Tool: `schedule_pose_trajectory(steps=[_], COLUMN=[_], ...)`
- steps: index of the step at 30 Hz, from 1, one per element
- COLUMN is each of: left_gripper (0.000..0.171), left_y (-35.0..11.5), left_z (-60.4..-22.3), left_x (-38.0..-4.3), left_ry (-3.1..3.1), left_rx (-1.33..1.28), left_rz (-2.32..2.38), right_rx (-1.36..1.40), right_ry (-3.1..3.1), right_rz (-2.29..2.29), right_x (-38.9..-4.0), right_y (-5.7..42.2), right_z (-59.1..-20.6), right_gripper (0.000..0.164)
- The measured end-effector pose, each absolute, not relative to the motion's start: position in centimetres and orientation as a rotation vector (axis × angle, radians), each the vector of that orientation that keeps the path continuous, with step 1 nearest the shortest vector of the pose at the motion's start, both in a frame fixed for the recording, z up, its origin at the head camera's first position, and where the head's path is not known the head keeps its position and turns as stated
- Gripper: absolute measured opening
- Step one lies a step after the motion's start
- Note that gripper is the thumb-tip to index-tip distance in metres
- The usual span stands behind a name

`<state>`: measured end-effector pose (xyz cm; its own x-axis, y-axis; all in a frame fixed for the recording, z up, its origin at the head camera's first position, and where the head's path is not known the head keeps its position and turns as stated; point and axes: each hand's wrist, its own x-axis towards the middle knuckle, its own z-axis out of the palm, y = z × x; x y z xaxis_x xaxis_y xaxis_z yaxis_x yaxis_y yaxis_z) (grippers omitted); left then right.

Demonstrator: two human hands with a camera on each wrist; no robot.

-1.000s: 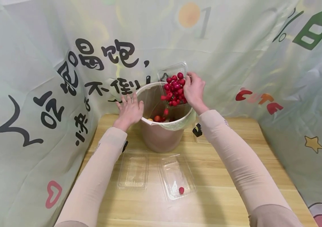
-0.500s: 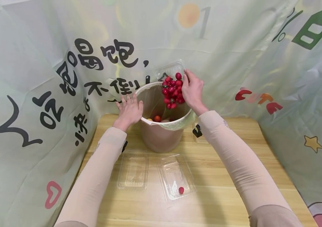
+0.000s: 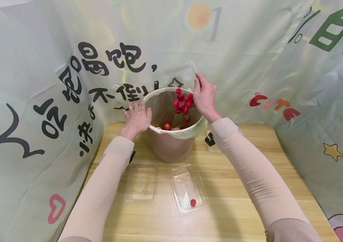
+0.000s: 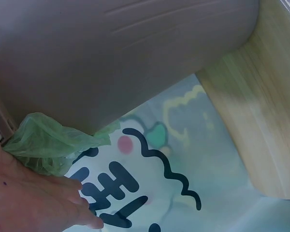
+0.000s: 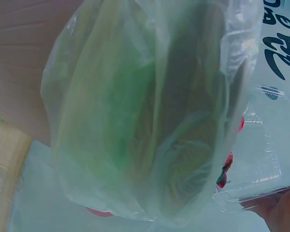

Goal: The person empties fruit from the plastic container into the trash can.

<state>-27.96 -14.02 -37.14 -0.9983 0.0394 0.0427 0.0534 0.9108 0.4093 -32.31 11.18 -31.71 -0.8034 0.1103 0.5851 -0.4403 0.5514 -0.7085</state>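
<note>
A round beige bin (image 3: 171, 146) with a pale green plastic liner (image 5: 125, 96) stands at the back of the table. My left hand (image 3: 137, 118) rests with spread fingers at the left of its rim; the left wrist view shows that hand (image 4: 34, 198) beside bunched liner. Over the right of the bin, my right hand (image 3: 205, 95) grips the edge of a clear plastic container (image 3: 180, 74), tipped steeply. Several small red fruits (image 3: 184, 102) tumble from it into the bin's mouth. Inside the bin lies an orange-red round fruit (image 3: 167, 126).
Two clear plastic trays lie on the wooden table (image 3: 235, 201) in front of the bin: a left tray (image 3: 142, 174) and a right tray (image 3: 181, 178) holding one red fruit (image 3: 193, 202). Printed cloth walls (image 3: 244, 74) enclose the back and sides.
The right hand has tipped the container further, and the red fruits have slid out of it and dropped lower into the bin. The left hand stays at the rim.
</note>
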Motion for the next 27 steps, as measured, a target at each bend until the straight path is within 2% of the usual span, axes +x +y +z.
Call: schedule_pose_trajectory(steps=[18,27], left_gripper=[0.073,0.073], left_y=[-14.01,-14.07], left_z=[-37.11,-37.16], left_x=[-27.93,-27.9], left_ry=[-3.044,-3.038], left_rx=[-0.076,-0.074], left_rz=[-0.635,-0.633], right_rx=[0.272,0.375], right_ry=[-2.208,-2.154], right_rz=[1.242,1.206], right_x=[-32.11,-32.06], right_y=[11.25,11.1], right_z=[-31.55,-31.69], right_gripper=[0.036,0.033])
